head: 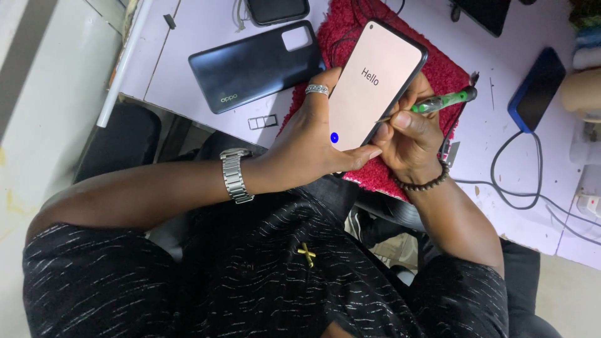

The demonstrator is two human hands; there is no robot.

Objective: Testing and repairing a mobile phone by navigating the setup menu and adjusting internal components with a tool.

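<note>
Both hands' fingers grip things: left [313, 141] a lit pale-screened phone [374, 84], right [407, 134] a green-handled tool [447, 100].

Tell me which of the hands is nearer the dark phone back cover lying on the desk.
Left. The left hand, holding the lit phone, is just beside the back cover; the right hand is beyond the phone.

Likely phone repair workshop: detached phone back cover [253, 66], SIM tray [262, 122], cables [519, 181], red mat [438, 72] on bench [181, 37].
</note>
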